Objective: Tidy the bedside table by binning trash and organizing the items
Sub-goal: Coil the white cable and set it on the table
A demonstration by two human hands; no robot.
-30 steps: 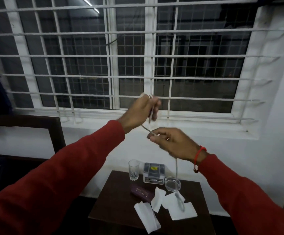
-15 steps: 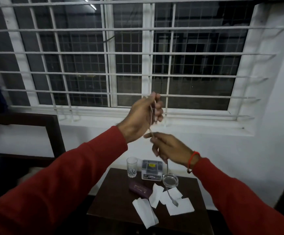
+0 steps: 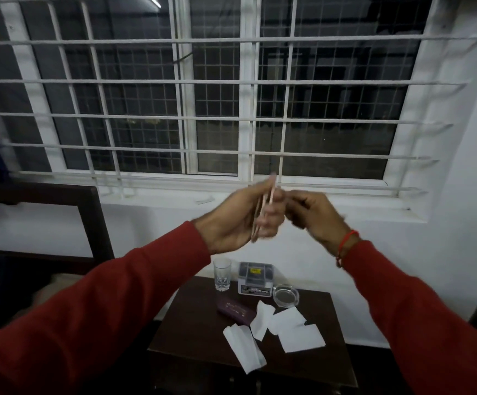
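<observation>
- Head view: both hands are raised in front of the barred window (image 3: 231,95), well above the dark surface (image 3: 191,332).
- The left hand (image 3: 240,220) is curled around a bundle of thin pale cable (image 3: 267,206); the loops stand nearly upright across its palm, one end poking up past the fingertips.
- The right hand (image 3: 314,215) sits just beside the left, fingers bent narrow toward the cable. Blur hides whether it pinches the cable or only touches it, so I cannot tell.
- A red thread (image 3: 345,246) circles the right wrist.
- Taking the drinking glass (image 3: 222,274) as landmark, at the back of the surface: a grey box (image 3: 255,277) stands just right of it, and a clear ashtray (image 3: 286,295) further right.
- In front of the glass lies a maroon case (image 3: 233,310), tilted.
- White paper pieces (image 3: 297,329) are scattered in front and right of the glass, one touching the case; a folded one (image 3: 244,347) lies nearest the front edge.
</observation>
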